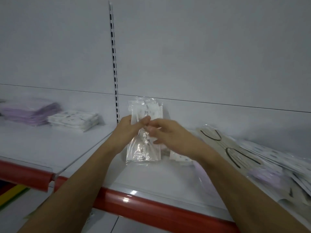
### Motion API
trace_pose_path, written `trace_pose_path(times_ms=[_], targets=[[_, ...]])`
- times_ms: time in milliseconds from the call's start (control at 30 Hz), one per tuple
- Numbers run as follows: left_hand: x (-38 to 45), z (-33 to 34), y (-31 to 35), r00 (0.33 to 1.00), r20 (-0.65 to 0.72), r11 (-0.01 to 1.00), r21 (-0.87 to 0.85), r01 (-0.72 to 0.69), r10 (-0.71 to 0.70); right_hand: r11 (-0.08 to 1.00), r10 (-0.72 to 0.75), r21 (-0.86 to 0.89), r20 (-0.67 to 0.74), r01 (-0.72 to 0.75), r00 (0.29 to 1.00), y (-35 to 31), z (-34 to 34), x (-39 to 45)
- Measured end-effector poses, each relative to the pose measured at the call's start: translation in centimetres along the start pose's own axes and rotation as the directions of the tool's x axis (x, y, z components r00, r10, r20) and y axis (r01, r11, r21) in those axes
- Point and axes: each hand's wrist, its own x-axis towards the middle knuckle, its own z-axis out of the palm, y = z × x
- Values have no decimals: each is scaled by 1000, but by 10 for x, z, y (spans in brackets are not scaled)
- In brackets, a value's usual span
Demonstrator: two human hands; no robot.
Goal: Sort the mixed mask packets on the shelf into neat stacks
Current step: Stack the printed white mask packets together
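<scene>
A clear plastic packet of white patterned masks [144, 111] is held upright above the white shelf [151, 175], near the middle. My left hand [129, 130] grips its left edge with the thumb across the front. My right hand [166, 132] pinches the packet's front from the right. On the left part of the shelf lie a neat stack of purple packets [32, 111] and beside it a stack of white patterned packets [74, 120]. A mixed, untidy pile of packets [262, 162] spreads along the right: beige ones with black loops, white patterned ones and purple ones.
A clear divider [80, 157] runs front to back between the left shelf bay and the middle one. The shelf's front edge is a red rail [151, 209]. A slotted upright [114, 64] rises on the white back panel behind my hands.
</scene>
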Motion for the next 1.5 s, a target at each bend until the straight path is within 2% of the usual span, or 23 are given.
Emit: trace_pose_path(times_ms=[33,67,100,167,200,233,333,500,567,633,767,833,900,967,1000,1067,1133,1233,1267,1333,1400,1433,1500], targets=[[1,0,0,997,-75,1000,-6,18,-19,1000,24,15,-66,-24,998,-2,-8,-3],[3,-1,-2,990,-132,999,-25,37,-40,997,38,-65,-115,-46,993,-1,-17,-6],[4,-2,-3,984,-166,998,-40,54,-60,966,52,-247,-99,-75,994,2,-27,-9],[5,-5,-4,979,-180,995,-55,84,-92,772,220,-619,53,-141,974,9,-39,-18],[6,-6,-6,980,-173,994,-54,91,-99,673,324,-723,98,-156,941,11,-42,-22],[6,-7,-7,981,-164,994,-51,97,-104,617,389,-768,107,-173,915,12,-44,-24],[5,-8,-9,981,-160,993,-50,106,-112,581,405,-790,71,-197,912,13,-46,-24],[4,-9,-10,979,-161,992,-29,124,-127,495,255,-851,-49,-174,966,20,-44,-19],[4,-9,-9,976,-170,991,-33,130,-134,577,199,-792,-101,-200,975,21,-53,-18],[4,-8,-8,976,-168,990,-54,133,-141,718,128,-663,-176,-214,976,19,-66,-18],[4,-9,-9,973,-177,989,-62,137,-146,977,63,-153,-448,-147,892,7,-82,-20],[5,-9,-9,977,-174,990,-81,112,-124,991,102,127,-565,-37,819,4,-87,-18],[5,-9,-8,988,-144,989,-141,43,-63,968,108,241,-667,77,737,3,-87,-14],[5,-9,-9,994,-112,981,-190,-33,12,991,-20,66,-780,114,625,5,-78,-11],[5,-8,-9,995,-92,979,-200,-48,30,989,-138,-81,-786,121,603,6,-69,-9],[5,-7,-11,996,-80,989,-133,-60,49,923,-374,-334,-652,192,660,6,-44,-7],[7,-5,-10,997,-70,999,-17,-33,32,818,-502,-491,-358,299,787,11,-18,-3],[2,-4,0,994,-1,976,-191,106,-108,797,-351,-519,21,310,936,20,6,-1],[0,-4,1,990,19,957,-251,143,-143,820,-294,-489,87,298,952,21,8,-1],[0,-6,2,995,-19,966,-245,86,-93,880,-254,-377,139,288,957,20,6,-3],[1,-8,-3,996,-89,992,-121,-29,18,939,-241,-250,4,235,970,14,-1,-4],[0,-8,-4,994,-92,993,-101,-61,51,953,-240,-223,-153,203,959,11,-5,-3],[2,-5,-3,993,-75,978,-181,-102,90,985,-151,-149,-458,91,876,8,-14,0]])
